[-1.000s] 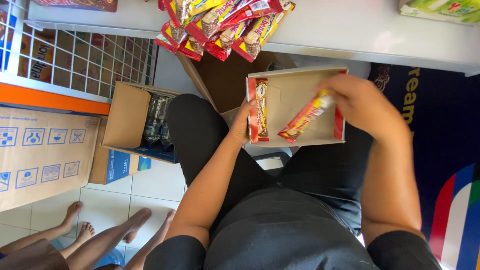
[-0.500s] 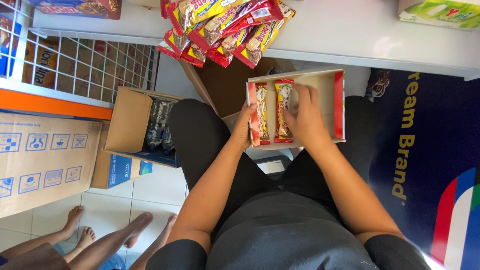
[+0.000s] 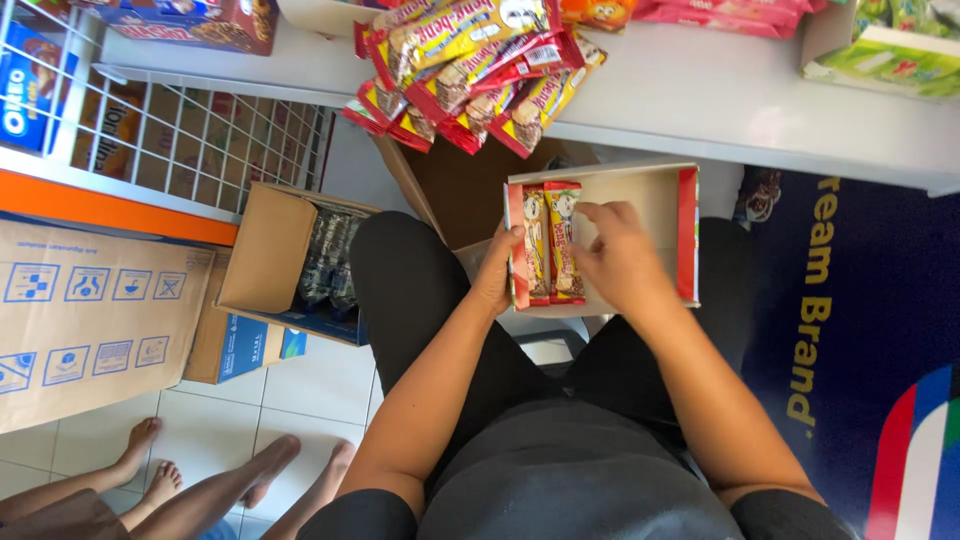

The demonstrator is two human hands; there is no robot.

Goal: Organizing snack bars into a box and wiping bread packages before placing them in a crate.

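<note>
At 9 o'clock, a large flat brown cardboard carton with blue pictograms [image 3: 95, 320] leans beside an orange-edged white wire rack [image 3: 190, 150]. At 7 o'clock, the bare feet of other people [image 3: 200, 480] rest on the white tiled floor [image 3: 310, 385].

Left of centre, an open brown cardboard box holding dark clear-wrapped bottles [image 3: 300, 262] sits on the floor, just beside the person's left knee.

At 12 o'clock, a loose pile of red-and-yellow wrapped snack bars [image 3: 470, 70] lies on the white bench [image 3: 680, 100], overhanging its front edge.

Just above centre, a shallow rectangular cardboard tray with red side walls [image 3: 655, 210] rests on the person's lap. The left hand [image 3: 498, 272] grips the tray's left wall, thumb over the rim at the 9 o'clock side. Two red-and-yellow snack bars [image 3: 552, 245] lie side by side, lengthwise, against that left wall. The remainder of the tray floor shows bare cardboard.

The right hand [image 3: 618, 258] is inside the tray, fingers curled and pointing toward 10 o'clock, with fingertips touching the right-hand bar of the pair. Whether it pinches the bar or only presses on it cannot be determined.

At 3 o'clock, a dark blue floor mat with yellow lettering [image 3: 850, 330] lies beside the right leg. At 1 o'clock, a green-and-white packet [image 3: 900, 60] rests on the bench.
</note>
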